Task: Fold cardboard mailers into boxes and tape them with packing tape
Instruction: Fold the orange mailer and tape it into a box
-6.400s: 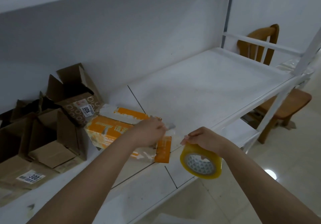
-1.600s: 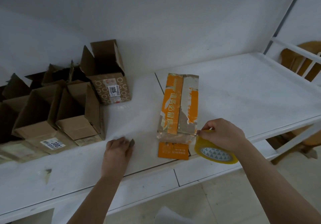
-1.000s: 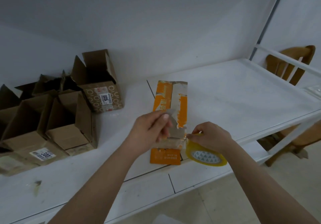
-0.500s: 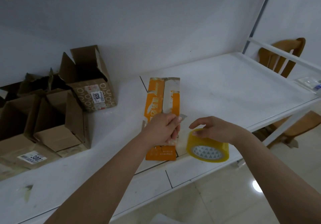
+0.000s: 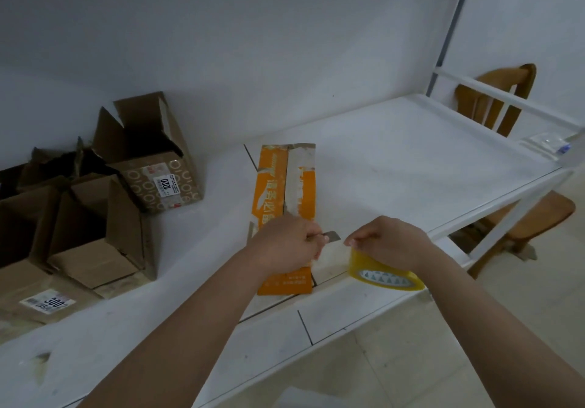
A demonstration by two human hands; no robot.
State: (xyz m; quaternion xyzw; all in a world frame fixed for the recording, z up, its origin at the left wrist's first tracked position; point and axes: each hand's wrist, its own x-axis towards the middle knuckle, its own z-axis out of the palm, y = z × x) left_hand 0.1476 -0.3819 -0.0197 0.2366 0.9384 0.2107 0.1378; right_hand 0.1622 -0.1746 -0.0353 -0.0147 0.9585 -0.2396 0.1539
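Here the left hand (image 5: 289, 243) pinches a small blade (image 5: 330, 235) beside the tape roll (image 5: 384, 276), which the right hand (image 5: 391, 243) grips taut, seemingly for cutting the strip sealing the orange mailer (image 5: 286, 192).

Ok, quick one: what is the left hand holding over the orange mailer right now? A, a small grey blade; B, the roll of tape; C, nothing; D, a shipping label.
A: the left hand grips a small grey blade that sticks out toward the right hand, which holds the tape roll.
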